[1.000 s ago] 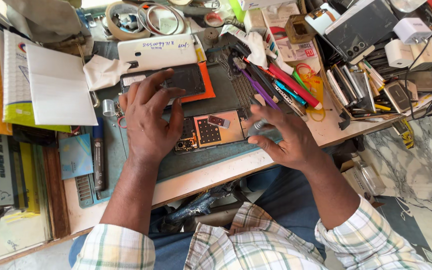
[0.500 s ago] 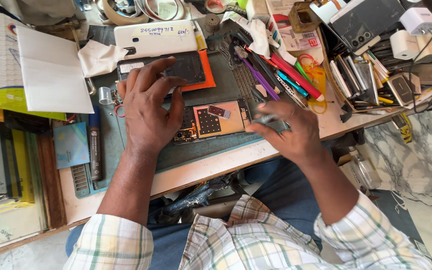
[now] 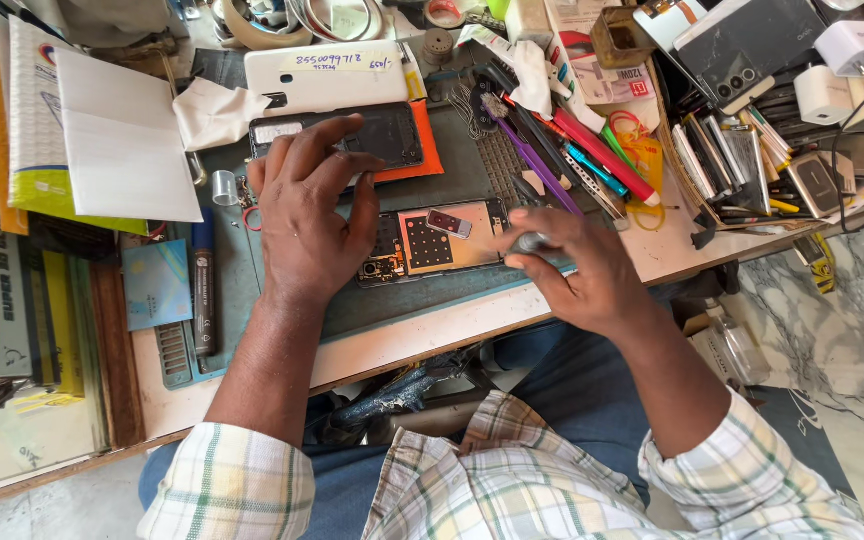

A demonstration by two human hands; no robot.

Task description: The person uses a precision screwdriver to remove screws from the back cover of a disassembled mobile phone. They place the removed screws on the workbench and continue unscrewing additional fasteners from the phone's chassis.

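An opened phone body [image 3: 437, 243] with bare circuit parts lies on a dark work mat [image 3: 402, 300] at the bench's front. My left hand [image 3: 310, 215] rests flat across its left end and over a black phone panel [image 3: 392, 135], fingers spread. My right hand [image 3: 577, 265] sits at the phone's right end, fingertips pinched around a small grey tool [image 3: 530, 241]. A small dark component [image 3: 448, 223] lies on top of the phone's copper-coloured inside.
A white phone back [image 3: 332, 75] and orange pad [image 3: 422, 150] lie behind. Screwdrivers and tweezers [image 3: 572, 150] fan out at right beside chargers [image 3: 837, 70] and phones. Papers [image 3: 122, 140] and boxes stack at left. Tape rolls [image 3: 272, 20] sit at the back.
My right hand has closed its fingers on the small grey tool at the phone's right end. My left hand has stayed pressed on the phone's left end.
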